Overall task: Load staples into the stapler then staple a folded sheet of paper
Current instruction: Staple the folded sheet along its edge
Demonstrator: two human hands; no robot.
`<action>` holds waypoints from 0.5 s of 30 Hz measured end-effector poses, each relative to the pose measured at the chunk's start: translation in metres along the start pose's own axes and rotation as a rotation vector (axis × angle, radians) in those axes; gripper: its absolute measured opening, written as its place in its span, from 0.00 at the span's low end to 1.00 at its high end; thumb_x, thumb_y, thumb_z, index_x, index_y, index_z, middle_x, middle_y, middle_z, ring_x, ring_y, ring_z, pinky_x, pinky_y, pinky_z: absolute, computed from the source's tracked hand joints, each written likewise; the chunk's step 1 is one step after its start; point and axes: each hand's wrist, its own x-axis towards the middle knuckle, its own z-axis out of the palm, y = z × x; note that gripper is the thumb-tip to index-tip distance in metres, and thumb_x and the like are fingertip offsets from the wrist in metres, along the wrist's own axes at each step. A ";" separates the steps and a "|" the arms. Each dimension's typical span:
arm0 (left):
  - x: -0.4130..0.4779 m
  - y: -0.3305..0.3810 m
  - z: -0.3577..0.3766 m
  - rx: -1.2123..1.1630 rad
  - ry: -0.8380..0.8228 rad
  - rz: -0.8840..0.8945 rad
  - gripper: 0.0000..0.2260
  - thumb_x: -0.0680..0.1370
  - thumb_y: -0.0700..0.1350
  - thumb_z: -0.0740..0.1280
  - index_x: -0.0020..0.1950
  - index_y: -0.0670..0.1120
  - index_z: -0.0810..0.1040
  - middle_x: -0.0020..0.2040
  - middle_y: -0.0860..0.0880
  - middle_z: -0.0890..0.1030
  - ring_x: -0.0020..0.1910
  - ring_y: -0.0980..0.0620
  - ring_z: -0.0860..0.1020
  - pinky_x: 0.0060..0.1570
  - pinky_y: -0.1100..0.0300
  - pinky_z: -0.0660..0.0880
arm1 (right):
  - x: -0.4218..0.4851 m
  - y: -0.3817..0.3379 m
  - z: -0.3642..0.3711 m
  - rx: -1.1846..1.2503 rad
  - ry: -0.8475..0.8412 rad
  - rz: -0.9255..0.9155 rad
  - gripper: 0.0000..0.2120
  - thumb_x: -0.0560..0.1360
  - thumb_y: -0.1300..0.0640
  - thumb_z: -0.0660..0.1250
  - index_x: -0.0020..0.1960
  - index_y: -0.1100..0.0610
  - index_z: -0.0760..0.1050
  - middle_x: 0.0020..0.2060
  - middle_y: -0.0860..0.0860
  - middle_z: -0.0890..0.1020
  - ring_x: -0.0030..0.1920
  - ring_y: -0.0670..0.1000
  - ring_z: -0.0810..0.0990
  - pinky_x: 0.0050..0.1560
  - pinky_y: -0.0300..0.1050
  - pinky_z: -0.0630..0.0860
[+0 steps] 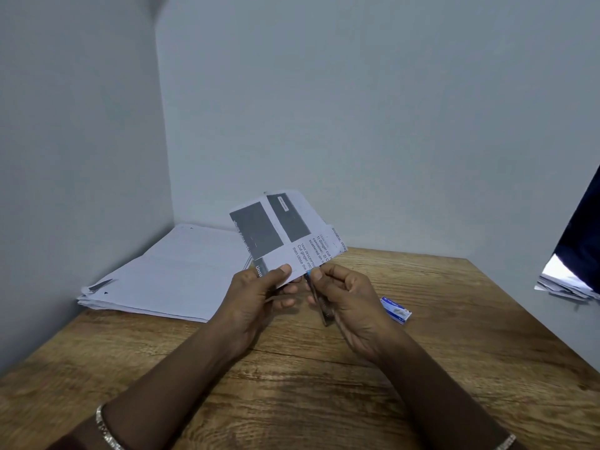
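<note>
A folded printed sheet of paper [285, 232] with dark grey blocks and text is held up above the wooden table [324, 384]. My left hand [259, 297] pinches its lower edge between thumb and fingers. My right hand [344, 300] grips a slim dark stapler [319, 300] with a blue tip, its front end at the paper's lower right edge. Most of the stapler is hidden by my fingers. A small blue and white staple box [396, 309] lies on the table just right of my right hand.
A thick stack of white paper [168, 274] lies at the table's back left corner against the walls. At the right edge of view a dark cloth [584, 235] hangs above more loose papers [565, 284]. Bare wood lies in front.
</note>
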 end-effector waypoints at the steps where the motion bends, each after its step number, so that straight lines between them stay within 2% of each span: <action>1: 0.000 -0.001 0.001 0.010 -0.009 0.015 0.09 0.77 0.41 0.71 0.56 0.40 0.84 0.46 0.41 0.87 0.37 0.53 0.83 0.32 0.61 0.80 | 0.000 0.000 -0.001 0.017 -0.020 0.000 0.16 0.71 0.52 0.75 0.56 0.58 0.84 0.52 0.55 0.88 0.50 0.49 0.86 0.53 0.47 0.82; 4: -0.002 -0.002 0.001 0.065 -0.033 0.064 0.11 0.78 0.40 0.71 0.58 0.38 0.83 0.47 0.39 0.86 0.38 0.51 0.82 0.34 0.61 0.81 | 0.000 0.001 -0.001 0.106 -0.050 0.009 0.14 0.71 0.54 0.75 0.54 0.60 0.85 0.46 0.54 0.88 0.45 0.48 0.87 0.45 0.40 0.82; 6: -0.002 -0.003 0.001 0.108 -0.043 0.093 0.11 0.78 0.40 0.71 0.57 0.36 0.83 0.47 0.38 0.86 0.39 0.49 0.81 0.34 0.62 0.80 | 0.001 0.002 -0.002 0.147 -0.048 0.015 0.16 0.68 0.53 0.77 0.53 0.60 0.85 0.44 0.55 0.88 0.44 0.48 0.87 0.45 0.40 0.82; 10: -0.003 -0.004 0.002 0.156 -0.041 0.137 0.09 0.78 0.38 0.71 0.56 0.36 0.83 0.43 0.39 0.86 0.36 0.52 0.82 0.33 0.63 0.78 | 0.003 0.002 -0.003 0.135 -0.022 0.034 0.20 0.66 0.51 0.78 0.53 0.61 0.85 0.45 0.56 0.88 0.43 0.49 0.86 0.45 0.44 0.82; 15: -0.001 -0.006 0.001 0.229 -0.018 0.176 0.09 0.77 0.38 0.71 0.54 0.34 0.83 0.34 0.45 0.85 0.31 0.54 0.81 0.34 0.64 0.79 | 0.002 0.001 -0.003 0.150 -0.002 0.036 0.21 0.68 0.53 0.76 0.56 0.64 0.83 0.47 0.56 0.88 0.42 0.47 0.87 0.42 0.39 0.82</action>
